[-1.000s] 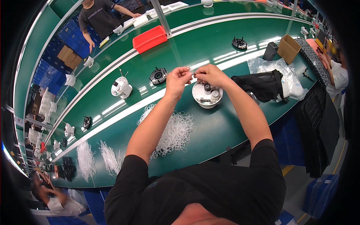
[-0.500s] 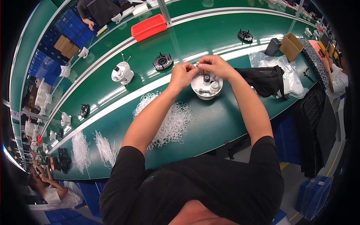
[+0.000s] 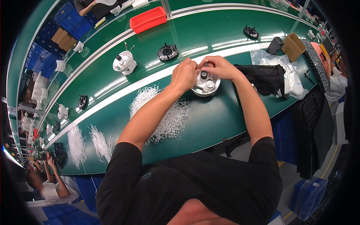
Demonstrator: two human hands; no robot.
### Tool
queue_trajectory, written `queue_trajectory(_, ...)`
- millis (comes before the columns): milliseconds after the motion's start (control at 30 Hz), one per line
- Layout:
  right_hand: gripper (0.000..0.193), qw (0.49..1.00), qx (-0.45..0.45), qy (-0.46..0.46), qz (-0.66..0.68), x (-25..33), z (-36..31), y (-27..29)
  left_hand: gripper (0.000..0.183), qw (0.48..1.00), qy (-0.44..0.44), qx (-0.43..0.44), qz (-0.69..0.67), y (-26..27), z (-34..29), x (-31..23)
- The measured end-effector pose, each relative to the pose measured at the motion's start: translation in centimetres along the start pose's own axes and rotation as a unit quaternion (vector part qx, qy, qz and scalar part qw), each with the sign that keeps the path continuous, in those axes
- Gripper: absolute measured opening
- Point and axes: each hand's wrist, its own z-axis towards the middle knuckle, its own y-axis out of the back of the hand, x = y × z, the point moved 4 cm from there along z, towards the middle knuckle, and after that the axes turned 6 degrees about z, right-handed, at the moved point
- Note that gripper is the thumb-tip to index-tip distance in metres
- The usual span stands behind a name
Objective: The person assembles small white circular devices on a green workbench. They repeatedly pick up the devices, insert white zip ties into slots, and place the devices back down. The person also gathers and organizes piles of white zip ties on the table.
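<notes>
The left hand (image 3: 184, 75) and right hand (image 3: 221, 69) met with fingers curled inward and tips close together, over the eleven-to-twelve o'clock edge of an open white housing (image 3: 204, 93). That housing stood on the near green bench (image 3: 217, 120), apparently set centrally so both arms could reach it evenly; its open side faced up, leaving a dark cylinder (image 3: 203, 74) exposed. At the housing's eight o'clock lay a heap of white loops (image 3: 174, 122), probably there for easy reach. A black ring (image 3: 167, 52) sat at ten o'clock, perhaps clear of elbow room.

Whether either hand pinched anything could not be told: the fingertips were too small and partly turned away. The hands hid the housing's far edge, and the left forearm covered part of the heap.
</notes>
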Motion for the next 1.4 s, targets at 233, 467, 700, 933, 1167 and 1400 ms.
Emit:
queue_trajectory(233,0.016,0.986,0.009,0.08,-0.146,-0.6,0.3,-0.1,0.011,1.0,0.004,0.002,-0.004,0.1,-0.1,-0.2)
queue_trajectory(467,0.02,0.936,0.085,0.086,-0.332,2.3,0.4,-0.4,0.009,0.999,0.012,-0.042,0.014,0.9,-0.4,1.3)
queue_trajectory(700,0.032,0.968,-0.045,-0.108,-0.221,-2.7,1.6,1.5,0.029,0.971,0.154,-0.138,-0.117,5.7,-0.9,9.5)
queue_trajectory(933,0.02,0.939,-0.297,-0.173,-0.003,-4.8,5.7,8.8,0.052,0.83,0.438,-0.32,-0.129,10.0,-4.6,28.8)
queue_trajectory(1167,0.031,0.866,-0.443,-0.22,0.078,-11.7,7.9,15.2,0.044,0.75,0.458,-0.158,-0.45,5.8,-2.3,27.4)
queue_trajectory(1400,0.038,0.891,-0.401,-0.167,0.13,-3.8,3.3,10.5,0.03,0.735,0.423,-0.165,-0.503,6.2,-1.9,25.2)
